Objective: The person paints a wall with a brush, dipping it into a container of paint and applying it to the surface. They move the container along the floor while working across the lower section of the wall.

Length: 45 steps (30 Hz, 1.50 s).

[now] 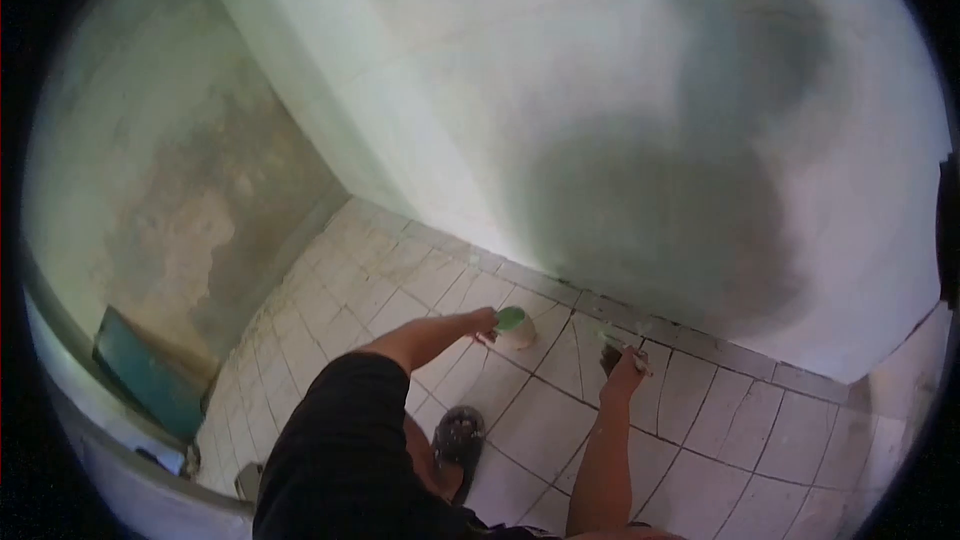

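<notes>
My left hand (pixel 483 324) is closed on the side of a small pale cup (pixel 521 336) with green paint (pixel 510 318) in it, held above the tiled floor. To the right, my right hand (pixel 628 364) is closed round a paintbrush (pixel 610 353), whose dark head points left, toward the cup. The brush and the cup are apart. How the fingers sit on each thing is too small to tell exactly.
A pale green wall (pixel 480 70) rises ahead of the tiled floor (pixel 510 410). The left wall (pixel 190 210) has stained, peeling patches. A teal board (pixel 150 370) leans there. My shoe (pixel 460 435) stands below the cup.
</notes>
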Motion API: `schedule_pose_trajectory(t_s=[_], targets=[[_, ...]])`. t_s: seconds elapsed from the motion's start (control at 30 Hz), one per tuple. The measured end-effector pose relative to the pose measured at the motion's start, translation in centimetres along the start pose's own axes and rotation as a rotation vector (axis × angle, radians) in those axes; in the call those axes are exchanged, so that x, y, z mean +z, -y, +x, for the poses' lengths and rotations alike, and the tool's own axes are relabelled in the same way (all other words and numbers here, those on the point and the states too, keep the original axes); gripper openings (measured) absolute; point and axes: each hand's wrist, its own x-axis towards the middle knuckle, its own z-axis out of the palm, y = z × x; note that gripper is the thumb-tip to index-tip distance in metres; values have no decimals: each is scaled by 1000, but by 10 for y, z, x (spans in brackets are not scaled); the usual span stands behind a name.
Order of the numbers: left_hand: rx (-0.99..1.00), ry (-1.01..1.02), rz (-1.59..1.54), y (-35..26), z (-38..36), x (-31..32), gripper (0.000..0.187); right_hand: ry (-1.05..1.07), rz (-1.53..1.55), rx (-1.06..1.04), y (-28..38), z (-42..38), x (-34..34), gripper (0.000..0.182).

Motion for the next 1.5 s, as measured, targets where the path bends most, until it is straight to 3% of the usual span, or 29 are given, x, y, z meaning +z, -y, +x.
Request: schedule_pose_trajectory(t_s=[0.1, 0.17, 0.57, 0.67, 0.73, 0.8, 0.87, 0.93, 1.0, 1.1, 1.23, 1.3, 1.5], targets=[[54, -7, -92, 5, 9, 2, 22, 191, 48, 33, 10, -14, -2, 23], [47, -110, 15, -23, -26, 18, 28, 135, 24, -77, 0, 3, -7, 24], [146, -57, 44, -22, -14, 29, 30, 123, 67, -29, 31, -8, -6, 21], [220, 34, 74, -17, 1, 28, 31, 59, -5, -111, 12, 18, -11, 22], [219, 34, 105, -21, -6, 34, 32, 32, 112, -122, 22, 4, -4, 23], [242, 70, 124, -24, -12, 42, 30, 78, -14, -184, 15, 17, -9, 24], [284, 137, 129, -25, -16, 49, 28, 162, 48, -173, 28, -3, -5, 26], [491, 289, 281, -12, 3, 52, 32, 199, 10, -219, 32, -11, 0, 26], [354, 373, 132, -15, -3, 61, 35, 170, 11, -263, 15, 11, -2, 25], [435, 353, 305, -22, -21, 69, 35, 207, 31, -242, 21, -4, 10, 25], [524, 432, 296, -18, -21, 65, 35, 237, -20, -212, 14, -6, 19, 27], [352, 452, 197, -22, -17, 67, 37, 299, -108, -344, 2, 6, 18, 28], [226, 543, 195, -38, -31, 55, 42, 357, -219, -288, 16, -15, 32, 23]])
